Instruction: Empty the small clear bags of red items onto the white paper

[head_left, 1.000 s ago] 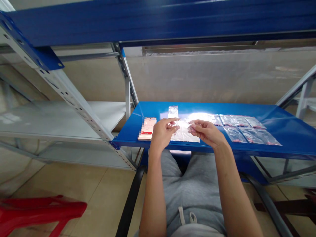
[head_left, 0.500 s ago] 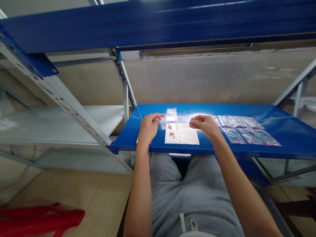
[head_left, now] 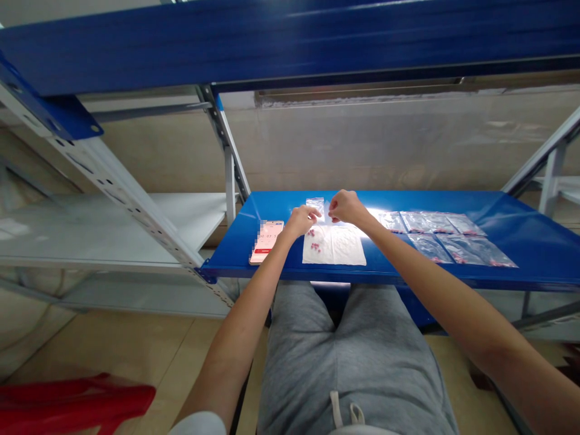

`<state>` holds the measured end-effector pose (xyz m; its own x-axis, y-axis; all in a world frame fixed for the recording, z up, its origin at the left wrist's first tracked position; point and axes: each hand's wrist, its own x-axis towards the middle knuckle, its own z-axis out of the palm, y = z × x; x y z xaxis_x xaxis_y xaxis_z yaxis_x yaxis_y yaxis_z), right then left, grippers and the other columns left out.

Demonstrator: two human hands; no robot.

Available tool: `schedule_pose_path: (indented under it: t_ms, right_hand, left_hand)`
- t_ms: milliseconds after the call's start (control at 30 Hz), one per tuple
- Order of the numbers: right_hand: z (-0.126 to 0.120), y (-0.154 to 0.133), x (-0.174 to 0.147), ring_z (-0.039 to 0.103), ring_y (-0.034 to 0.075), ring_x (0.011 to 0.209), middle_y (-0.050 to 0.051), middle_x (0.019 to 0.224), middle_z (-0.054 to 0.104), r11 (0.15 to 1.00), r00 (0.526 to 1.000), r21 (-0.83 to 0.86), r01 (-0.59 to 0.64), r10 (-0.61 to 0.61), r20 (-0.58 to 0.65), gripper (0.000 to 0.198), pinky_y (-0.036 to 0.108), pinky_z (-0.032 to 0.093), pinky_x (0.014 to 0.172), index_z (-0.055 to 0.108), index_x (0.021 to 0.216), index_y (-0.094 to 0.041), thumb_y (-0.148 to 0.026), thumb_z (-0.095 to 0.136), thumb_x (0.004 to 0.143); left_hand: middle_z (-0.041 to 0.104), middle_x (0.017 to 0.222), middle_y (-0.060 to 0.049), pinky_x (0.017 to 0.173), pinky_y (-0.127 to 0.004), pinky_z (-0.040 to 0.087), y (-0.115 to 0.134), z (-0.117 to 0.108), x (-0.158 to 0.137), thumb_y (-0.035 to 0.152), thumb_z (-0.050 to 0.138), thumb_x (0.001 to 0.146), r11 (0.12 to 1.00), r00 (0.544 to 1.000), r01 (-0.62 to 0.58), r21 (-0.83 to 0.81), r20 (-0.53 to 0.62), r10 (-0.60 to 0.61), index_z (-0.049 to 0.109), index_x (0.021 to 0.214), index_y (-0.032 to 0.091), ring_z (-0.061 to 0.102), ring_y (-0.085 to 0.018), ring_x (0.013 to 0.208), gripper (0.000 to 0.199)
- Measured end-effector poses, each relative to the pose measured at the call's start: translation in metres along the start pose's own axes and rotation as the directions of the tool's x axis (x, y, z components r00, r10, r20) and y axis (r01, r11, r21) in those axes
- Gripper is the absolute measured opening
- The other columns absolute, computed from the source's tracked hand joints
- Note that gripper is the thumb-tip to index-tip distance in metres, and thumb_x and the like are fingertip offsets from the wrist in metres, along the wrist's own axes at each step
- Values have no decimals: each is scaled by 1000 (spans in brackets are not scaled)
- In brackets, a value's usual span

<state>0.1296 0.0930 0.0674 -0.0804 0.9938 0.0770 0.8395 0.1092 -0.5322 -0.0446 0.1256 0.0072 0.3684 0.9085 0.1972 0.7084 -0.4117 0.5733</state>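
Note:
My left hand [head_left: 302, 221] reaches over the near part of a small stack of clear zip bags [head_left: 315, 203], its fingers bent and apart. Just to the right, my right hand [head_left: 347, 206] has thumb and fingers pinched together; a faint clear patch shows by its fingertips, too unclear to name. Below both hands lies a white cloth or paper sheet [head_left: 347, 249]. Several small red pieces [head_left: 316, 247] rest in two groups on its left side.
A phone [head_left: 267, 241] with a lit screen lies left of the sheet. Filled clear bags [head_left: 462, 249] with red pieces lie in two rows at the right of the blue shelf [head_left: 534, 254]. A blue beam [head_left: 290, 48] crosses above; a slotted post [head_left: 122, 193] stands left.
My left hand has moved right to the bag stack, uncovering the phone. My right hand has moved left and farther away, above the sheet's far edge, still pinched.

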Motion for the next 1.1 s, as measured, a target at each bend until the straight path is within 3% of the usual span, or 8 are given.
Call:
schedule_pose_path:
  t_ms: [167,500,767,1100]
  right_hand:
    - [2,-8,1,71,19,61,12,64,74,997,999,-63,37,-35,25,6,21,53,57,75,74,-8,-4,74,71]
    - [4,-18,3,71,19,60,12,63,74,995,994,-60,84,-79,76,1,24,56,60,75,73,-8,-7,75,73]
    - [6,-23,1,72,19,58,10,59,71,996,993,-45,79,-75,86,13,25,55,63,71,71,-10,-18,77,79]
    - [4,-16,-5,70,19,54,10,59,71,989,989,-64,131,-126,82,19,21,48,50,74,87,-7,-25,75,82]
  left_hand:
    - [79,95,-9,71,-23,55,-5,5,4,7,64,82,1000,1000,8,-20,22,-8,80,100,14,72,-16,79,25]
    - [79,91,-8,80,-26,55,-12,9,3,5,61,78,999,1000,-26,25,-5,27,80,91,14,72,-18,86,25]
    - [79,90,-10,82,-28,52,-9,6,3,7,62,78,994,999,-47,97,-20,49,80,83,14,70,-22,87,21]
    - [79,91,-9,83,-28,53,-6,2,3,14,68,80,993,1000,-25,114,-12,27,83,88,15,70,-21,85,17]
